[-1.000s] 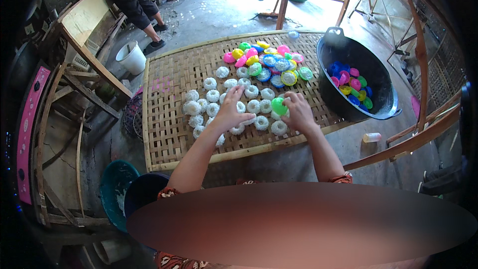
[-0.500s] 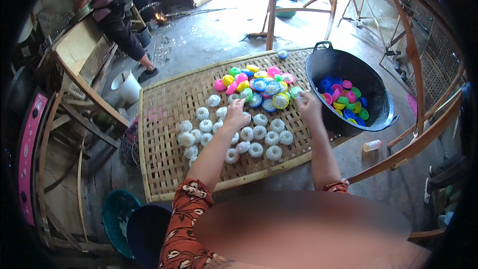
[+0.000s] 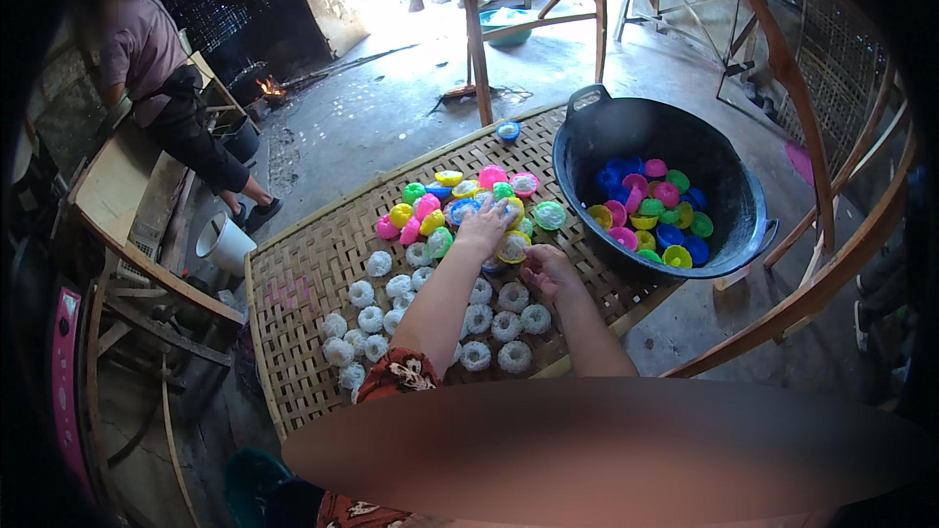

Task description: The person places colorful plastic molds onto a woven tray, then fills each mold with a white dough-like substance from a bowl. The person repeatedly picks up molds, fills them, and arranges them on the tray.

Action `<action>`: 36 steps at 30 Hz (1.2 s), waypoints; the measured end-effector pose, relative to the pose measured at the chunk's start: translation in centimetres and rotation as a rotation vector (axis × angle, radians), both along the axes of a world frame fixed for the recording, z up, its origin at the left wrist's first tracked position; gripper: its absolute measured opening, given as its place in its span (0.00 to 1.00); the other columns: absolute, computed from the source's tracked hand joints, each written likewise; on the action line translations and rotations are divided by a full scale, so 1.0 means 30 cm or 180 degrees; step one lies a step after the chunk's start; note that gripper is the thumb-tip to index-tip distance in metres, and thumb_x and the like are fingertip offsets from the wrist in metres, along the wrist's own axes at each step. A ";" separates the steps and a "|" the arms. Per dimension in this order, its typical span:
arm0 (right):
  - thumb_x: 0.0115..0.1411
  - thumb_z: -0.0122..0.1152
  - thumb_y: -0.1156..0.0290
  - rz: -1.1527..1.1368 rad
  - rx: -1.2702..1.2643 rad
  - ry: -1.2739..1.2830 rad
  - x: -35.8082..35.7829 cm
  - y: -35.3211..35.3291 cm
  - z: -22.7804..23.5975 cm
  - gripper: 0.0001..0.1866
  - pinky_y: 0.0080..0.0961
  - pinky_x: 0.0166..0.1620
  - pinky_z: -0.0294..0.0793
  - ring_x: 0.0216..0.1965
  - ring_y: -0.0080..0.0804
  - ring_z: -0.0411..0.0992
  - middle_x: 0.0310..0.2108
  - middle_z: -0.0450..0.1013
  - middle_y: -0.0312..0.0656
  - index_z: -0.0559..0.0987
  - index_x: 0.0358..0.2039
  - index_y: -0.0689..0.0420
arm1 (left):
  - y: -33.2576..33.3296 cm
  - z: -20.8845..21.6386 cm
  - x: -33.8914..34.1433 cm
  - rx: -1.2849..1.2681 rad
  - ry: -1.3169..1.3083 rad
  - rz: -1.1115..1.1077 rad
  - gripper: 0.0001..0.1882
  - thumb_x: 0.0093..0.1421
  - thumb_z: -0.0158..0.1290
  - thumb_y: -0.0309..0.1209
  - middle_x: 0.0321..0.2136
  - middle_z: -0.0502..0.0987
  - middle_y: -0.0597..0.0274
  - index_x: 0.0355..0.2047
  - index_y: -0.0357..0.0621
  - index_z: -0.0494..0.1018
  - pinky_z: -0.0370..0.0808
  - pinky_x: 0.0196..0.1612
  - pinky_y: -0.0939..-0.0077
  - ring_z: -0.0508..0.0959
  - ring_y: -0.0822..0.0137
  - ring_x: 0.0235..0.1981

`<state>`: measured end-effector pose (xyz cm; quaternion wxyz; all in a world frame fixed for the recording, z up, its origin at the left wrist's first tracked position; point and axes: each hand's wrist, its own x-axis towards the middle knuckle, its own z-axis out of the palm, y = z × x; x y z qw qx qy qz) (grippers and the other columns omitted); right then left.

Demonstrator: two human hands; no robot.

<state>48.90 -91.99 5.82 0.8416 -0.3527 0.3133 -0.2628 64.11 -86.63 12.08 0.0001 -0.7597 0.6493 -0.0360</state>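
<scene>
The left hand [image 3: 482,232] lay over the pile of coloured cups [image 3: 433,203], its fingers spread apart; whether they pressed on a cup could not be told. The right hand [image 3: 553,273] stood beside a yellow cup [image 3: 513,247] with white filling, at the pile's near right side. Its fingers were bent, and whether they gripped that cup could not be told. White shredded rings [image 3: 475,356] sat on the woven tabletop [image 3: 291,332], on both sides of the left forearm, some hidden beneath it.

A broad strip of weave ran between the rings and the left edge, and another between the pile and the far edge, where a lone blue cup [image 3: 508,132] stood. The near edge passed under both forearms. On the right, a black tub [image 3: 729,176] holding loose cups [image 3: 666,194] bounded the right hand's room, its rim near the pile but apart from it.
</scene>
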 end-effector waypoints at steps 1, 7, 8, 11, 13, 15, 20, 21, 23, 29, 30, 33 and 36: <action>0.49 0.62 0.75 -0.0010 -0.0175 -0.0067 -0.022 -0.001 0.011 0.11 0.17 0.27 0.70 0.26 0.20 0.67 0.29 0.68 0.37 0.70 0.32 0.56 | -0.013 0.000 0.002 0.0183 0.0156 0.0075 0.27 0.57 0.41 0.23 0.59 0.57 0.57 0.58 0.57 0.59 0.60 0.59 0.64 0.58 0.56 0.60; 0.40 0.62 0.80 -0.0453 -0.5393 0.1379 -0.132 0.049 0.105 0.15 0.38 0.45 0.67 0.43 0.43 0.66 0.38 0.69 0.42 0.70 0.31 0.56 | 0.066 0.002 0.022 -0.1042 0.0734 0.0206 0.27 0.48 0.59 0.32 0.49 0.65 0.50 0.49 0.44 0.66 0.69 0.50 0.65 0.70 0.54 0.48; 0.41 0.61 0.80 0.0007 -0.5374 0.1658 -0.141 0.060 0.121 0.15 0.37 0.46 0.67 0.43 0.43 0.66 0.38 0.69 0.42 0.70 0.31 0.56 | 0.094 0.005 0.023 -0.1313 0.0964 0.0347 0.28 0.47 0.60 0.33 0.47 0.66 0.49 0.49 0.43 0.65 0.69 0.50 0.65 0.70 0.54 0.47; 0.44 0.60 0.78 0.0416 -0.5407 0.1997 -0.163 0.078 0.190 0.12 0.36 0.45 0.68 0.43 0.42 0.67 0.39 0.69 0.42 0.70 0.31 0.54 | 0.171 0.023 0.026 -0.2107 0.1492 0.0812 0.28 0.48 0.61 0.38 0.41 0.72 0.50 0.47 0.39 0.65 0.71 0.45 0.67 0.73 0.58 0.41; 0.44 0.60 0.77 -0.0260 -0.5626 0.1317 -0.191 0.084 0.259 0.12 0.36 0.44 0.68 0.42 0.42 0.67 0.39 0.69 0.41 0.70 0.31 0.55 | 0.218 0.029 0.017 -0.2299 0.4275 0.1400 0.28 0.49 0.61 0.41 0.39 0.73 0.53 0.46 0.40 0.67 0.72 0.43 0.68 0.74 0.60 0.39; 0.44 0.62 0.78 -0.1032 -0.5869 0.1055 -0.249 0.099 0.346 0.13 0.36 0.44 0.67 0.41 0.41 0.68 0.39 0.70 0.41 0.70 0.31 0.56 | 0.275 0.036 0.012 -0.2304 0.6305 0.1297 0.27 0.50 0.60 0.46 0.38 0.74 0.57 0.43 0.41 0.69 0.74 0.41 0.70 0.76 0.63 0.36; 0.45 0.64 0.76 -0.2224 -0.6070 0.2600 -0.379 0.069 0.556 0.17 0.34 0.47 0.67 0.41 0.43 0.68 0.42 0.71 0.45 0.74 0.38 0.60 | 0.345 0.032 -0.055 -0.1881 0.7755 0.1569 0.29 0.54 0.55 0.49 0.37 0.74 0.53 0.44 0.36 0.68 0.76 0.44 0.68 0.76 0.60 0.38; 0.45 0.64 0.75 -0.2295 -0.5930 0.3091 -0.383 0.071 0.564 0.18 0.34 0.47 0.66 0.42 0.44 0.67 0.42 0.71 0.45 0.74 0.39 0.61 | 0.349 0.029 -0.075 -0.1739 0.7773 0.1477 0.29 0.54 0.55 0.50 0.38 0.74 0.53 0.44 0.36 0.68 0.76 0.43 0.68 0.77 0.60 0.38; 0.47 0.63 0.74 -0.1726 -0.5829 0.2130 -0.357 0.082 0.535 0.19 0.35 0.49 0.66 0.42 0.44 0.68 0.41 0.71 0.47 0.74 0.41 0.63 | 0.346 0.027 -0.115 -0.1274 0.7770 0.1177 0.30 0.55 0.53 0.52 0.37 0.75 0.53 0.44 0.36 0.68 0.76 0.42 0.67 0.77 0.60 0.37; 0.52 0.64 0.70 0.0717 -0.2949 0.0516 -0.250 0.192 0.296 0.21 0.18 0.36 0.70 0.32 0.21 0.71 0.37 0.73 0.40 0.73 0.45 0.66 | 0.327 0.025 -0.209 0.0111 0.7234 0.1181 0.31 0.57 0.48 0.54 0.37 0.76 0.53 0.44 0.36 0.68 0.76 0.43 0.66 0.78 0.61 0.36; 0.52 0.64 0.70 0.0673 -0.2937 0.0338 -0.257 0.190 0.276 0.21 0.17 0.36 0.70 0.32 0.20 0.70 0.37 0.73 0.39 0.73 0.45 0.65 | 0.321 0.022 -0.216 0.0136 0.7142 0.1201 0.31 0.57 0.47 0.55 0.37 0.76 0.53 0.44 0.36 0.68 0.77 0.42 0.67 0.78 0.61 0.35; 0.47 0.67 0.71 0.0454 -0.2756 0.0032 -0.299 0.170 0.247 0.22 0.18 0.35 0.69 0.32 0.22 0.69 0.37 0.73 0.38 0.75 0.43 0.60 | 0.295 0.009 -0.205 -0.0249 0.5846 0.1394 0.29 0.57 0.50 0.52 0.39 0.75 0.53 0.48 0.41 0.66 0.78 0.36 0.69 0.79 0.62 0.32; 0.42 0.70 0.72 -0.0306 -0.4523 0.1088 -0.336 0.166 0.218 0.23 0.27 0.40 0.70 0.36 0.33 0.70 0.37 0.73 0.39 0.75 0.41 0.56 | 0.255 0.008 -0.128 -0.0985 0.2764 0.1312 0.33 0.53 0.56 0.48 0.42 0.73 0.55 0.55 0.45 0.61 0.74 0.42 0.67 0.75 0.61 0.40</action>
